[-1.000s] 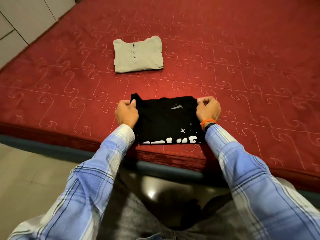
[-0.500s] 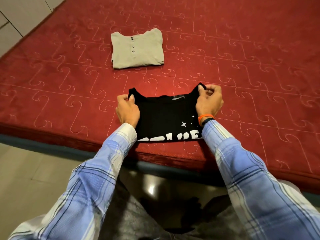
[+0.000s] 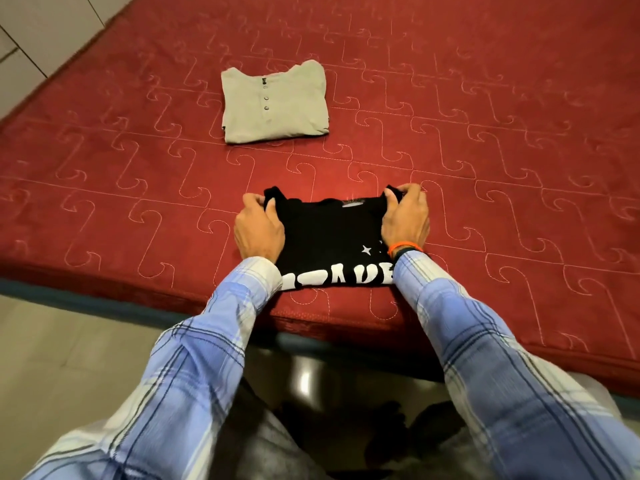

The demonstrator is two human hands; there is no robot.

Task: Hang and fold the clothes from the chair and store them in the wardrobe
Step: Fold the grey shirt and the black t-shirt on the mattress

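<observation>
A folded black T-shirt (image 3: pixel 332 242) with white lettering and stars lies near the front edge of the red mattress (image 3: pixel 485 133). My left hand (image 3: pixel 258 230) grips its far left corner, fingers curled round the cloth. My right hand (image 3: pixel 405 220), with an orange band at the wrist, grips the far right corner. Both far corners are lifted slightly off the mattress. Farther back lies a folded grey button-neck shirt (image 3: pixel 275 102), flat and untouched.
The mattress reaches far to the right and back. A dark bed frame edge (image 3: pixel 104 299) runs along the front, with tiled floor (image 3: pixel 52 358) below it. White panels (image 3: pixel 31 32) stand at the upper left.
Both hands have pushed the black T-shirt's far edge a little away from me and raised its corners. The view has tilted down and closer to the bed.
</observation>
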